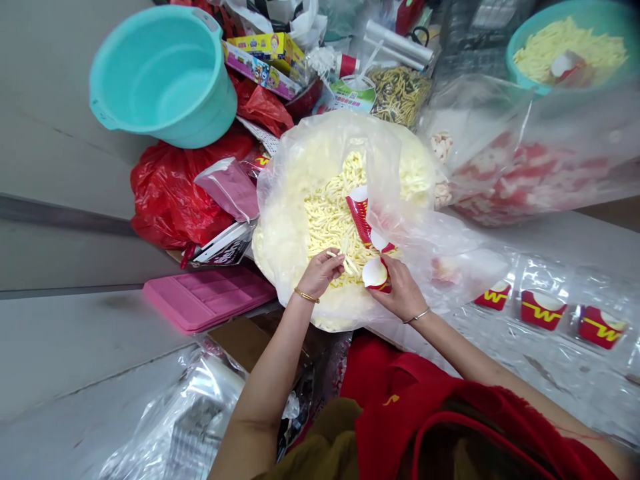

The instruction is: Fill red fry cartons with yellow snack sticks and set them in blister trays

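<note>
A large clear plastic bag [285,200] lies open before me, full of pale yellow sticks that look like French fries [325,220]. My left hand [324,272] pinches a few of these fries just above the heap. Close by on the right, my right hand [397,290] grips a small red and white fry carton [375,273], its white opening turned toward my left hand. More red cartons [359,213] rest on the fries behind it, partly under a fold of the bag.
A turquoise tub [165,80] stands at the upper left above a red bag [185,193]. A pink tray [210,297] sits lower left. Packed red cartons [544,310] line the right side, below a bag of red and white pieces [535,167]. Another tub [520,47] holds fries.
</note>
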A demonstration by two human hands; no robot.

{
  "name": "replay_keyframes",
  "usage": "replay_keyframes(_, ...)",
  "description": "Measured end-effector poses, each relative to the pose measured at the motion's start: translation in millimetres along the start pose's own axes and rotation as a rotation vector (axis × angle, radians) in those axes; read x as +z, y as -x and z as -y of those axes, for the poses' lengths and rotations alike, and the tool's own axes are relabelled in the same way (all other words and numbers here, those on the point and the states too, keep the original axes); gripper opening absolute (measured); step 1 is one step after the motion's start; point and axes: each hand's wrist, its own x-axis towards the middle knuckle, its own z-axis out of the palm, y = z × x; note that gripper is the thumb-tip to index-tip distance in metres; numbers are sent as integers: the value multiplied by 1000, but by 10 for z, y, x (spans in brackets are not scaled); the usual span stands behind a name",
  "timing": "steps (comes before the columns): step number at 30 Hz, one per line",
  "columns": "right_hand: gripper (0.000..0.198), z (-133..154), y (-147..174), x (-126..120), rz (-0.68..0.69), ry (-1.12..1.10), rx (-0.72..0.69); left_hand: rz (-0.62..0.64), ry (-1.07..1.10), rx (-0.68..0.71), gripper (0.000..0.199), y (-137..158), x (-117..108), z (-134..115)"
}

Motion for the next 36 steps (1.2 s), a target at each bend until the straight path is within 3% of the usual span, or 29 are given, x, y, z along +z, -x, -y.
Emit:
replay_keyframes(3, 74, 85, -35, 64, 6, -11, 9, 3, -146, 64, 29, 41, 143, 46)
replay_keyframes(8, 72, 142, -61, 144, -21, -1, 1, -7, -1021, 365, 12, 136, 378, 51)
replay_keyframes(10, 71, 126, -45, 142, -12, 14, -17, 17, -1216, 418, 9, 183, 436, -1)
replay_keyframes(12, 72, 108, -30, 117, -15, 26, -13, 79, -1219, 389, 3, 222, 474, -50)
replay_keyframes(14, 75, 104, -26, 80, -23, 28, -4, 108, -1147, 361, 11, 253, 511, -68)
replay_keyframes(19, 69, 159, -17, 0, -22, -17, -84, 19, -1186, 440, 12, 355, 636, -23)
replay_keyframes(22, 70, 185, 25, -29, -29, -35, -45, 92, -1025, 401, 11, 465, 659, -42)
replay_keyframes(25, 71, 211, 74, -51, -45, -48, -8, 145, -905, 418, 27, 573, 648, -42)
replay_keyframes(28, 68, 271, 117, -69, -55, -62, -23, 37, -1028, 506, 12, 633, 684, 56)
replay_keyframes(32, 65, 363, 177, -101, -93, -81, -39, -208, -1136, 567, 17, 675, 822, 236)
replay_keyframes(36, 62, 391, 272, -185, -150, -101, -10, -205, -1234, 638, 21, 796, 1029, 309)
